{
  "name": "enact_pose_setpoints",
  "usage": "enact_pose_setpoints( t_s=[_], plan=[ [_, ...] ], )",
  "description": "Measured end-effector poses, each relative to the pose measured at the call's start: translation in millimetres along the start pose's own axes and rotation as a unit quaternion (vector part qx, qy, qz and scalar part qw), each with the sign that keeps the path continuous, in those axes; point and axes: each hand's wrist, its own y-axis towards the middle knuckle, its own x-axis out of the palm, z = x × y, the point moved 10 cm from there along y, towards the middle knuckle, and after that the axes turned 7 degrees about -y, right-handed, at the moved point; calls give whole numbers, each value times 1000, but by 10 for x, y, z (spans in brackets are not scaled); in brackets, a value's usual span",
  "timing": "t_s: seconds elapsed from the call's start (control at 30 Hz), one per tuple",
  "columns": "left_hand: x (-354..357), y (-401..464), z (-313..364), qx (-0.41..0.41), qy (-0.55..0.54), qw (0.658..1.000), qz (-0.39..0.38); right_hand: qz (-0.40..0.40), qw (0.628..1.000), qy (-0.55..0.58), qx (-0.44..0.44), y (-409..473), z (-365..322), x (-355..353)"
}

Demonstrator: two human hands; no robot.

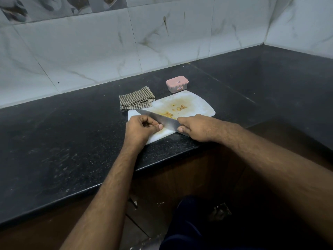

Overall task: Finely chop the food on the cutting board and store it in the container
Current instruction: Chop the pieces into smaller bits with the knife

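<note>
Gripping knife: right hand; left hand curled beside blade; yellow-brown food bits scattered on stained board.

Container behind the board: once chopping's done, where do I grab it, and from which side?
Take the container by its two long clear walls, just under the pink lid, coming from above. It stands upright with the lid on, just beyond the board's far edge, with bare counter around its other sides, so fingers likely fit.
</note>
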Motion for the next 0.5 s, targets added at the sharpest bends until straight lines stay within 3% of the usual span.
enact_pose_setpoints(
  t_s=[0.5],
  plan=[
    [-40, -10, 6, -11, -2, 1000, 17, -4, 1000, -6, 2, 40, 32, 23]
  ],
)
